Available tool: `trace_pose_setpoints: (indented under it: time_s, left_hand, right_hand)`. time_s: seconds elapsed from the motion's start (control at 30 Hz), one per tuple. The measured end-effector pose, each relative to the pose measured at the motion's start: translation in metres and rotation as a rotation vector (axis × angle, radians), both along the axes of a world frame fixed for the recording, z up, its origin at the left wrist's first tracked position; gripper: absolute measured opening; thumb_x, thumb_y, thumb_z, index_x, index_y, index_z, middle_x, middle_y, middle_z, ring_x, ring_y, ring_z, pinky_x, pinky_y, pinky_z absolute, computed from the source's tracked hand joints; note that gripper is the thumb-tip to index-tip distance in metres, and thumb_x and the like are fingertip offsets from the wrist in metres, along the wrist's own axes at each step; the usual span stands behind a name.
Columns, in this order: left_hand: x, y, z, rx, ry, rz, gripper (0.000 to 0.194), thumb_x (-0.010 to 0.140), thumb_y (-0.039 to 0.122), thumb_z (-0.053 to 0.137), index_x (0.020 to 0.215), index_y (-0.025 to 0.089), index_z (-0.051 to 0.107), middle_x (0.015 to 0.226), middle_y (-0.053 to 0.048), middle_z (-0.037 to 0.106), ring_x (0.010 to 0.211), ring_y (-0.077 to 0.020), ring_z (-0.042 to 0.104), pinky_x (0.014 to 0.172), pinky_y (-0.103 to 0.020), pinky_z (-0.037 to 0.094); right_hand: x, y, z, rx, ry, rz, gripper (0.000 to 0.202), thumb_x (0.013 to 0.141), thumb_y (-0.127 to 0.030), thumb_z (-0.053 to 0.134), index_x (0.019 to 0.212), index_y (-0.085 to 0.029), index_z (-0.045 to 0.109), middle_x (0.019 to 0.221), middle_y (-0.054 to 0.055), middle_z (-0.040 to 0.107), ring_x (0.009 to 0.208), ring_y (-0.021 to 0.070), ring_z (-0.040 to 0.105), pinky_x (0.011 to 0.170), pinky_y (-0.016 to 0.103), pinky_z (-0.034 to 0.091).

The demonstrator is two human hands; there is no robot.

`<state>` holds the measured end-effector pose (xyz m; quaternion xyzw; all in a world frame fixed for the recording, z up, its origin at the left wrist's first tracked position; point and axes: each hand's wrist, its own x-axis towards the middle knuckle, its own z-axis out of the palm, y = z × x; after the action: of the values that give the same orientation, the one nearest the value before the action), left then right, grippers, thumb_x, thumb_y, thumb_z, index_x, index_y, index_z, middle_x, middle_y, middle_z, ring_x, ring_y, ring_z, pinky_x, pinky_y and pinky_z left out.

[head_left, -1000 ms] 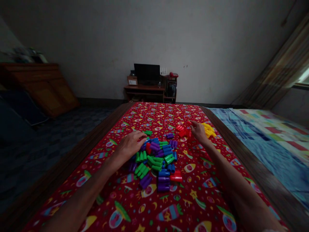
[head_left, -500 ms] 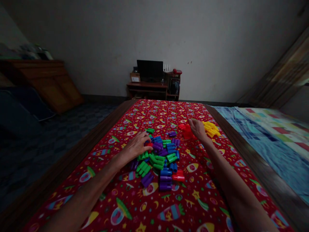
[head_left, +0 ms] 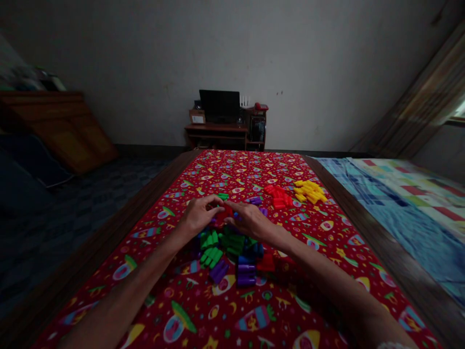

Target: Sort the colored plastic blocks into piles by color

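Observation:
A heap of mixed plastic blocks (head_left: 232,252), green, blue, purple and red, lies in the middle of the red patterned cloth (head_left: 225,315). My left hand (head_left: 198,215) and my right hand (head_left: 250,220) meet above the heap's far edge. Between their fingertips is a red block (head_left: 225,211); which hand grips it I cannot make out. Farther back on the right lie a small pile of red blocks (head_left: 278,196) and, beside it, a pile of yellow blocks (head_left: 309,191).
The cloth covers a long wooden table (head_left: 407,276). A blue patchwork bed cover (head_left: 407,203) lies to the right. A dark wooden cabinet (head_left: 69,126) stands at the left, and a desk with a monitor (head_left: 220,109) against the far wall.
My right hand has left the red pile at the back right and come left to meet my left hand over the heap. My left hand lifted a red block from the heap.

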<state>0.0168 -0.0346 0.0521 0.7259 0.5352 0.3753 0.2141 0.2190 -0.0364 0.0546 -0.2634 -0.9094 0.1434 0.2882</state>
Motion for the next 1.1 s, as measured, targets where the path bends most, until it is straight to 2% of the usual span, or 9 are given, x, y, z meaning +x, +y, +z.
trace_pose_setpoints:
  time_s: [0.13,0.27,0.37,0.5,0.67,0.77,0.97,1.03,1.1]
  left_hand:
    - [0.01,-0.01,0.006,0.079,-0.079,-0.109,0.024,0.083,0.04,0.059,0.091,0.018,0.068,0.097,-0.006,0.073,0.086,-0.0201,0.068,0.075,-0.03,0.055]
    - [0.003,-0.004,0.002,0.231,0.018,-0.072,0.023,0.087,0.035,0.053,0.094,0.019,0.067,0.113,-0.009,0.068,0.106,-0.0227,0.063,0.088,-0.035,0.054]
    - [-0.008,0.008,-0.013,0.246,0.133,-0.072,0.024,0.087,0.03,0.049,0.098,0.019,0.067,0.106,-0.008,0.071,0.102,-0.0219,0.065,0.094,-0.039,0.051]
    - [-0.011,0.017,-0.034,0.222,0.239,-0.164,0.036,0.091,0.036,0.045,0.116,0.018,0.064,0.121,-0.011,0.067,0.116,-0.0243,0.059,0.103,-0.043,0.045]
    - [-0.002,0.013,-0.041,0.218,0.341,-0.359,0.037,0.096,0.038,0.04,0.119,0.021,0.064,0.128,-0.008,0.064,0.125,-0.0228,0.053,0.11,-0.045,0.037]
    - [0.001,0.01,-0.037,0.247,0.292,-0.385,0.038,0.097,0.037,0.037,0.106,0.018,0.068,0.113,-0.01,0.071,0.112,-0.0211,0.061,0.104,-0.038,0.044]
    - [0.001,0.009,-0.034,0.244,0.172,-0.372,0.04,0.098,0.038,0.036,0.087,0.018,0.07,0.096,-0.008,0.073,0.098,-0.0188,0.066,0.093,-0.03,0.05]
    - [-0.001,0.009,-0.035,0.223,0.136,-0.372,0.042,0.098,0.039,0.037,0.083,0.018,0.069,0.094,-0.008,0.073,0.096,-0.0182,0.067,0.09,-0.028,0.051]
    - [-0.003,0.01,-0.035,0.203,0.109,-0.353,0.042,0.097,0.041,0.038,0.08,0.018,0.07,0.093,-0.008,0.074,0.095,-0.0186,0.068,0.089,-0.028,0.051]
  right_hand:
    - [0.013,0.017,0.007,-0.001,0.014,-0.153,0.033,0.093,-0.024,0.049,0.12,-0.014,0.064,0.091,0.01,0.073,0.074,0.0155,0.064,0.065,0.023,0.041]
    - [0.046,0.049,0.011,-0.025,0.02,-0.532,0.032,0.091,-0.026,0.052,0.114,-0.011,0.068,0.094,0.013,0.074,0.081,0.0194,0.068,0.074,0.026,0.046]
    - [0.072,0.073,-0.002,-0.035,-0.019,-0.723,0.03,0.09,-0.025,0.052,0.112,-0.013,0.069,0.099,0.013,0.074,0.09,0.0214,0.068,0.082,0.03,0.048]
    - [0.092,0.087,-0.025,0.035,-0.104,-0.805,0.027,0.087,-0.02,0.054,0.107,-0.015,0.07,0.105,0.014,0.072,0.101,0.0264,0.064,0.089,0.038,0.048]
    - [0.088,0.085,-0.026,0.178,-0.03,-0.682,0.031,0.086,-0.014,0.05,0.112,-0.011,0.067,0.121,0.02,0.063,0.113,0.0314,0.057,0.095,0.048,0.046]
    - [0.063,0.078,-0.02,0.177,-0.039,-0.509,0.032,0.087,-0.013,0.048,0.113,-0.013,0.066,0.116,0.015,0.067,0.106,0.0242,0.061,0.093,0.037,0.048]
    - [0.002,0.068,-0.024,-0.083,-0.174,0.037,0.043,0.077,0.001,0.047,0.111,-0.016,0.067,0.103,0.007,0.072,0.091,0.0162,0.065,0.079,0.023,0.048]
    - [-0.005,0.066,-0.024,-0.199,-0.213,0.096,0.038,0.077,-0.002,0.051,0.107,-0.016,0.069,0.096,0.005,0.073,0.084,0.0147,0.065,0.074,0.021,0.046]
    - [-0.006,0.062,-0.022,-0.247,-0.219,0.019,0.031,0.08,-0.008,0.055,0.105,-0.016,0.071,0.092,0.005,0.074,0.08,0.0144,0.066,0.071,0.02,0.045]
